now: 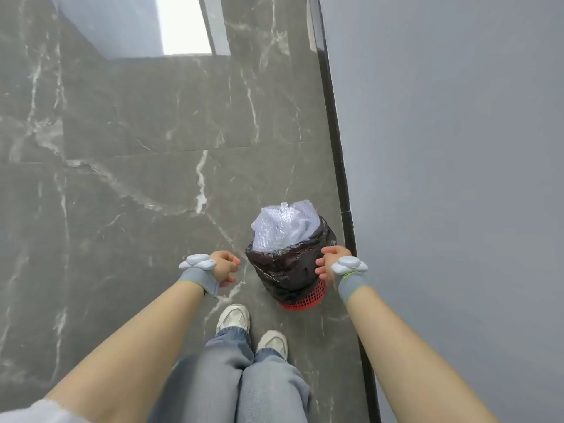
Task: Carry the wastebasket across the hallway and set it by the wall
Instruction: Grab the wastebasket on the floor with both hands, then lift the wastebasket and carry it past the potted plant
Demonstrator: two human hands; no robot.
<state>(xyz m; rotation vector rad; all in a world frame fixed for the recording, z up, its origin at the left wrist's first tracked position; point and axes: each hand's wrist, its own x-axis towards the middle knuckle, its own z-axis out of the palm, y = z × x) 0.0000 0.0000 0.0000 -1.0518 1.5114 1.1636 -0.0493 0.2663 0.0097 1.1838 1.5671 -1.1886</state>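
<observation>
A red mesh wastebasket lined with a black bag stands on the floor close to the wall, with crumpled bubble wrap sticking out of its top. My right hand is at the basket's right rim, thumb on top and fingers pressed against the bag. My left hand is just left of the basket, a small gap away, fingers curled with nothing in them. Both wrists wear grey bands with white trackers.
The grey wall with a dark baseboard runs along the right. Grey marble floor spreads to the left and ahead. My feet in white shoes stand just behind the basket. A bright opening shows far ahead.
</observation>
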